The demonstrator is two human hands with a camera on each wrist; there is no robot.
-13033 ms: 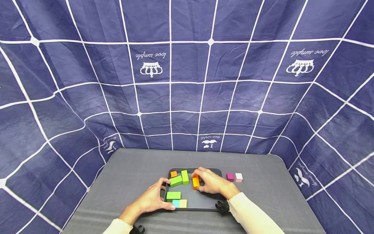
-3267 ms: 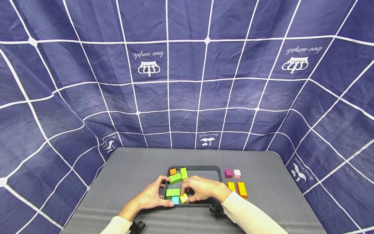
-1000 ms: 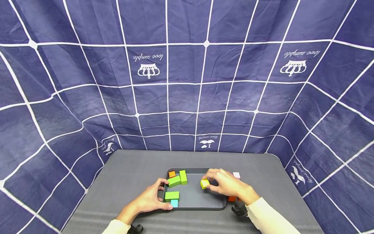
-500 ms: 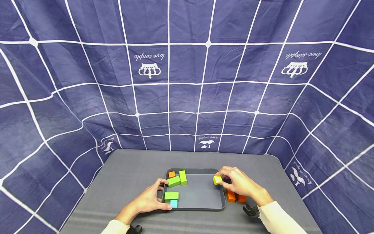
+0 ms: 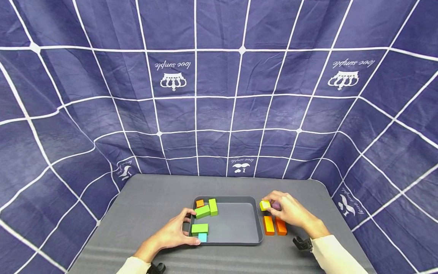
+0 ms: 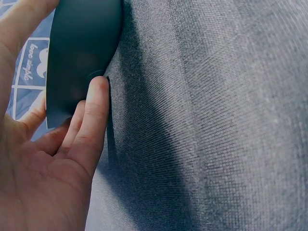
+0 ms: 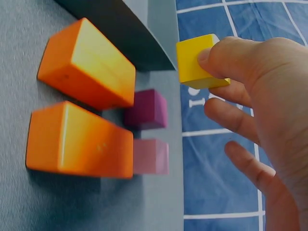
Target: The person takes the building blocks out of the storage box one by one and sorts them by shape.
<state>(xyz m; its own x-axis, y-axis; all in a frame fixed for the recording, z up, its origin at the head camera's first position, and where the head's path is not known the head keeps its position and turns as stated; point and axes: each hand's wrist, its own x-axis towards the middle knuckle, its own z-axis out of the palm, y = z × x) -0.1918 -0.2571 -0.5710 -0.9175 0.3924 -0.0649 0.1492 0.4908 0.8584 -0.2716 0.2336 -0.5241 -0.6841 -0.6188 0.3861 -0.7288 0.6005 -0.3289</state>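
Between thumb and index finger, my right hand (image 5: 289,209) pinches a yellow cube (image 5: 265,205) just past the tray's right side. In the right wrist view the cube (image 7: 192,62) is raised, and the other fingers hang apart from it. My left hand (image 5: 174,230) grips the left end of a dark grey tray (image 5: 236,224); its fingers (image 6: 96,110) press the outer wall in the left wrist view. Inside the tray's left part lie green blocks (image 5: 199,228), a small orange cube (image 5: 200,203) and a light blue cube (image 5: 202,237).
Two orange blocks (image 5: 268,225) lie side by side on the grey table (image 5: 157,194), right of the tray. Behind them in the right wrist view sit a purple cube (image 7: 147,109) and a pink cube (image 7: 151,156). A blue checked curtain (image 5: 219,114) surrounds the table.
Earlier, two orange blocks went from the tray to the table on its right. The yellow cube was then lifted from the tray's near left and carried right over the rim. The left hand stays put.
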